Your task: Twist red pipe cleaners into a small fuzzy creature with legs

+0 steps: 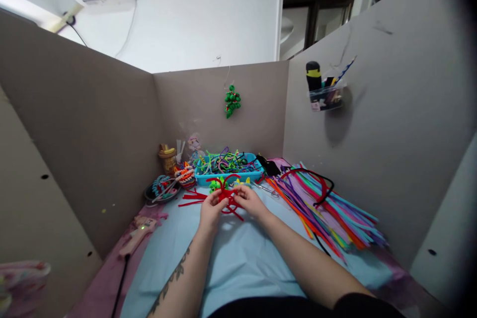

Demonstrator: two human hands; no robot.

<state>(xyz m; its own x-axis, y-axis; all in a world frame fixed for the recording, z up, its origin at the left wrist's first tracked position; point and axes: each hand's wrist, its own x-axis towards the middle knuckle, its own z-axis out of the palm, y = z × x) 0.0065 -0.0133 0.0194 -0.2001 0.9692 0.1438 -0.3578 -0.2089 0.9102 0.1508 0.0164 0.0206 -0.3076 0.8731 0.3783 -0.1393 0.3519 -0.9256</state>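
White wall (208, 15) behind; grey panels (208, 109) enclose the station on three sides. From where I stand, a blue cloth (246, 258) covers the middle of the work surface, presumably to protect it. Reference for all positions: the blue tray (203, 178), at the rear of the cloth, seen from the person's side.

Right of the tray: a fan of coloured strips (316, 208), roughly aligned, probably for easy picking. Left of the tray: a dark bowl (152, 198); nearer the person, a pink glue gun (138, 238) with a small green light, its placement likely keeping the cord off the cloth's centre.

In front of the tray: both hands. Left hand (212, 208): fingers curled, thumb and fingertips pinched on the red piece (224, 195). Right hand (249, 201): likewise pinched, at the piece's right side. The two-sided grip appears to steady the piece between them. Loose red strips (191, 202) lie beside the left hand.

Limits of view: the fingers cover part of the red piece, so its joints cannot be read. Small green and yellow items behind it are partly hidden. The black sleeve (365, 305) is cut off by the frame.
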